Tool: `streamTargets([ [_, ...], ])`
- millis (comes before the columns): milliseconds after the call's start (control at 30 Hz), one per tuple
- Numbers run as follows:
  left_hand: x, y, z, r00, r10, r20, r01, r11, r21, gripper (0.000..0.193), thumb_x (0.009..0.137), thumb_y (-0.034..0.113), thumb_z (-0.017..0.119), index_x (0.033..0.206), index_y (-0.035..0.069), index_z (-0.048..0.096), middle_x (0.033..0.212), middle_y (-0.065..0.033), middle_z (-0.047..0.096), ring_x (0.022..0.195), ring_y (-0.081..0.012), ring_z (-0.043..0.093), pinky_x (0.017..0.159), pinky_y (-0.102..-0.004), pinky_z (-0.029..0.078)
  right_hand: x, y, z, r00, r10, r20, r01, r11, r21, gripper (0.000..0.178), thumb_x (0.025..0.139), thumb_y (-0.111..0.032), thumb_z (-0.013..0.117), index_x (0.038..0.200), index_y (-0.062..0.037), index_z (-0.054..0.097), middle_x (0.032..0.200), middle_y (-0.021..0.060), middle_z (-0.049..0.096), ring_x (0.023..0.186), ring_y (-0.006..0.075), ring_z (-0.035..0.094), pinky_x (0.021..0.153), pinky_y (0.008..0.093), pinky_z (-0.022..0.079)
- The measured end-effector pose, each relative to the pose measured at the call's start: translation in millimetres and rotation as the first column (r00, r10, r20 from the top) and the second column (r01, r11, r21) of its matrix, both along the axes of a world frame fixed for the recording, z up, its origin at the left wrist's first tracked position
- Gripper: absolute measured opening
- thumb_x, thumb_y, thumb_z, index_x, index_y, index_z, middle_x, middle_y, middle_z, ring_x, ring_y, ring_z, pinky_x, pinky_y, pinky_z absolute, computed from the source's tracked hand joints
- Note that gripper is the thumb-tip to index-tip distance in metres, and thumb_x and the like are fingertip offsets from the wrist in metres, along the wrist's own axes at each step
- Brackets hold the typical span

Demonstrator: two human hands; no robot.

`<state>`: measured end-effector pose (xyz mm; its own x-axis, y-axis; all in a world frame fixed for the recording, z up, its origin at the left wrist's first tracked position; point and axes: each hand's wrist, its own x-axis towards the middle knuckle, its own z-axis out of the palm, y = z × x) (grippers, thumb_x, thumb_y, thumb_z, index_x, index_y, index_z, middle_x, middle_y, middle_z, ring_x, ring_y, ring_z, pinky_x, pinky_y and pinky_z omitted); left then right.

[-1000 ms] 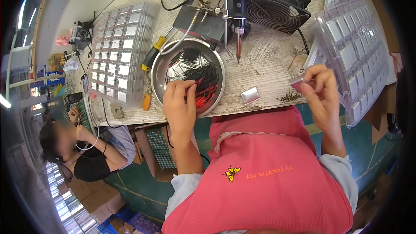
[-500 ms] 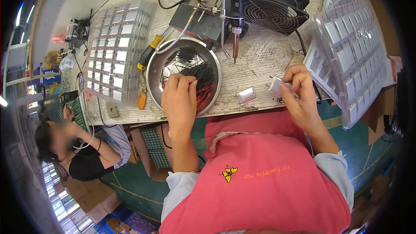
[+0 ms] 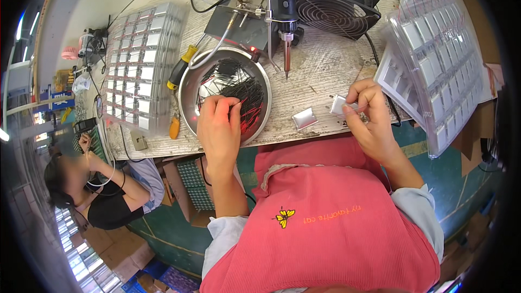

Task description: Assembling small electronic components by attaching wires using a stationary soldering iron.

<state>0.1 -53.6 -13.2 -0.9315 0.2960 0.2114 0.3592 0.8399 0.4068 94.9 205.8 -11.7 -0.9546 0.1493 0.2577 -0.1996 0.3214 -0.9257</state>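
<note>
My left hand (image 3: 218, 130) is over the near side of a round metal bowl (image 3: 183, 109) of short black and red wires (image 3: 247, 88). Its thumb and fingers are pinched among the wires; what sits between the fingertips is too small to make out. At the right, my right hand (image 3: 372, 116) grips a flat silver pouch battery cell (image 3: 339, 104) by its edge, just above the table. Small tabs show at the cell's far left corner, and a thin reddish wire runs by my fingers. A second silver cell (image 3: 304, 119) lies flat on the table between my hands.
A soldering iron (image 3: 287, 57) hangs tip down from a stand beyond the bowl, with a black fan (image 3: 339, 16) behind. Stacked clear trays of cells stand left (image 3: 133, 65) and right (image 3: 434, 65). A yellow-black screwdriver (image 3: 182, 68) lies by the bowl. Another person (image 3: 116, 195) sits at the left.
A red light has come on beside the bowl, tinting my left fingers and the wires. The whole view has shifted slightly. Both hands keep nearly the same places, the right still gripping the cell.
</note>
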Motion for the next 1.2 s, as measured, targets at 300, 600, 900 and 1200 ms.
streamTargets([
  [300,2,-4,7,0.998,0.066,-0.017,-0.065,0.997,0.035,0.007,0.086,0.009,0.06,0.09,0.003,0.06,0.083,-0.0132,0.061,0.077,-0.0326,0.059,0.072,-0.0409,0.044,0,0,1,1.0,0.014,-0.002,-0.014,1.0,0.018,0.025,0.079,0.01,0.057,0.088,-0.0047,0.039,0.093,0.0114,0.049,0.082,0.0196,0.049,0.077,0.0277,0.041],
  [600,17,0,10,0.988,0.081,0.128,-0.092,0.992,0.086,0.009,0.086,0.006,0.06,0.095,0.002,0.062,0.085,-0.0133,0.062,0.075,-0.0324,0.061,0.066,-0.0392,0.048,-2,-1,2,0.999,0.051,0.008,-0.051,0.999,0.018,0.032,0.076,-0.001,0.067,0.09,-0.0058,0.039,0.095,0.0102,0.048,0.084,0.0192,0.047,0.078,0.0282,0.04],
  [900,23,6,13,0.999,0.005,0.053,-0.004,1.0,-0.031,0.007,0.083,0.01,0.065,0.086,0.004,0.064,0.081,-0.0089,0.06,0.066,-0.0273,0.059,0.06,-0.0358,0.046,0,2,-3,0.997,0.083,0.011,-0.082,0.993,-0.088,0.022,0.083,-0.003,0.061,0.093,-0.0045,0.042,0.098,0.0112,0.047,0.086,0.0201,0.046,0.08,0.0295,0.039],
  [1200,24,13,11,1.0,0.016,0.015,-0.014,0.992,-0.129,0.006,0.077,0.01,0.066,0.078,0.006,0.062,0.078,-0.0068,0.056,0.074,-0.0267,0.058,0.064,-0.0388,0.047,-4,2,5,0.995,0.075,-0.068,-0.066,0.989,0.131,0.015,0.081,-0.002,0.064,0.09,-0.0036,0.051,0.095,0.0123,0.051,0.086,0.0235,0.052,0.077,0.0317,0.042],
])
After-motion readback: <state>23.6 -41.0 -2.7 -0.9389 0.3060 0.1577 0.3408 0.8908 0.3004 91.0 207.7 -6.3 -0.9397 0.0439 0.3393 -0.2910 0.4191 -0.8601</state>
